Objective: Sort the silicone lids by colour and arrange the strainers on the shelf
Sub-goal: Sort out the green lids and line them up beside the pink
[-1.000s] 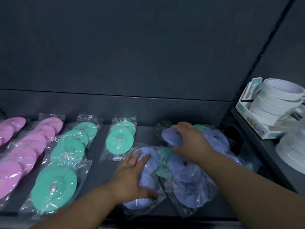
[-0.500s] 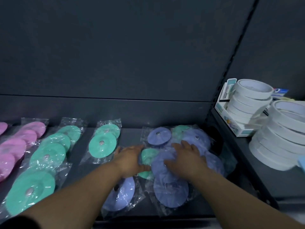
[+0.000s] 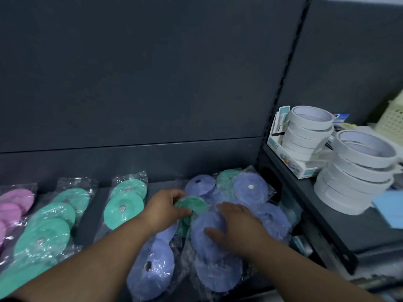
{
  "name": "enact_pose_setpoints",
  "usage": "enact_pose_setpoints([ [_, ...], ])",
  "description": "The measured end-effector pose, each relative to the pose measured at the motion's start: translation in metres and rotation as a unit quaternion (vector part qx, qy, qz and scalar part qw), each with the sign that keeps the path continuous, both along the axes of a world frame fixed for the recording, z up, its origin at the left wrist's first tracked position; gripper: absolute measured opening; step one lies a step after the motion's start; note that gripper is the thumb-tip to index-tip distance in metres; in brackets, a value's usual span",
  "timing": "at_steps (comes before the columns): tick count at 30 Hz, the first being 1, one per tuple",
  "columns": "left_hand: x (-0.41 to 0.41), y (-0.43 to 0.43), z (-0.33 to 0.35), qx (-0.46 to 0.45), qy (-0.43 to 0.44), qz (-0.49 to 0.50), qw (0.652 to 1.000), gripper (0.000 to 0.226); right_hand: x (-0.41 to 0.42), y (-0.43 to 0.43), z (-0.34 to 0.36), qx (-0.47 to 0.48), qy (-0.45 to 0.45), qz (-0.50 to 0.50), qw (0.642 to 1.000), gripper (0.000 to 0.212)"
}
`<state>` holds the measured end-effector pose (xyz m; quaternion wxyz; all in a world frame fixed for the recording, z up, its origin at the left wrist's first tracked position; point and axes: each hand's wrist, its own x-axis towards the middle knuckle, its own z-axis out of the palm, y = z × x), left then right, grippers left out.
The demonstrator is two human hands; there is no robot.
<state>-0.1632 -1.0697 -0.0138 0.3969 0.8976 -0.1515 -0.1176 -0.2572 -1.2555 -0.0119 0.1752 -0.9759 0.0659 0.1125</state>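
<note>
Bagged silicone lids lie on a dark shelf [image 3: 91, 227]. Pink packs [image 3: 13, 205] sit at the far left, with green packs [image 3: 54, 219] and another green pack [image 3: 124, 205] beside them. A mixed pile of blue packs [image 3: 248, 188] fills the right part. My left hand [image 3: 163, 209] pinches a green pack [image 3: 192, 205] that lies among the blue ones. My right hand [image 3: 237, 227] rests flat with spread fingers on a blue pack [image 3: 207, 232]. Another blue pack [image 3: 152, 269] lies near the front edge under my left forearm. No strainers are visible.
A black upright [image 3: 281, 101] divides this bay from the right one. There, stacks of white tape rolls [image 3: 357, 171] and a boxed stack [image 3: 305, 131] stand. A cream perforated basket [image 3: 392, 120] and a light blue item [image 3: 390, 208] sit at the far right.
My left hand slid up off the near blue pack and closed on the green pack in the pile. My right hand drew back from the far blue lids onto a nearer blue pack.
</note>
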Motion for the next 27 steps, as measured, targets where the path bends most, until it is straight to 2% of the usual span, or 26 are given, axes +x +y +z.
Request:
enact_pose_setpoints([
  [2, 0.005, 0.000, 0.004, -0.039, 0.007, 0.017, 0.999, 0.022, 0.005, -0.003, 0.006, 0.038, -0.090, -0.055, 0.994, 0.068],
  [4, 0.010, 0.002, 0.008, -0.101, 0.014, 0.046, 0.994, 0.013, 0.016, -0.014, 0.011, 0.009, -0.145, -0.107, 0.984, 0.066],
  [5, 0.012, 0.002, 0.010, -0.125, 0.016, 0.059, 0.990, 0.010, 0.021, -0.023, 0.012, -0.003, -0.134, -0.137, 0.981, 0.068],
  [7, 0.018, 0.005, 0.011, -0.157, 0.018, 0.080, 0.984, 0.009, 0.028, -0.036, 0.009, 0.007, -0.052, -0.184, 0.982, 0.075],
  [10, 0.024, 0.007, 0.011, -0.243, 0.046, 0.103, 0.963, 0.004, 0.029, -0.038, -0.006, 0.035, 0.018, -0.167, 0.985, 0.078],
  [12, 0.027, 0.005, 0.012, -0.324, 0.080, 0.134, 0.933, 0.003, 0.026, -0.027, -0.009, 0.052, 0.018, -0.157, 0.986, 0.076],
  [15, 0.029, -0.002, 0.018, -0.398, 0.146, 0.165, 0.891, 0.003, 0.023, -0.007, -0.003, 0.034, 0.009, -0.145, 0.989, 0.071],
  [19, 0.029, -0.009, 0.027, -0.446, 0.216, 0.188, 0.848, 0.003, 0.030, 0.003, 0.012, -0.010, -0.074, -0.180, 0.981, 0.052],
  [22, 0.030, -0.009, 0.030, -0.452, 0.225, 0.193, 0.841, 0.005, 0.051, -0.015, 0.012, 0.035, -0.152, -0.192, 0.969, 0.044],
  [24, 0.031, -0.011, 0.030, -0.455, 0.226, 0.191, 0.840, 0.006, 0.070, -0.027, 0.008, 0.044, -0.157, -0.161, 0.973, 0.050],
  [27, 0.026, -0.019, 0.030, -0.471, 0.252, 0.195, 0.823, 0.008, 0.098, -0.033, -0.001, 0.001, -0.093, -0.120, 0.988, 0.073],
])
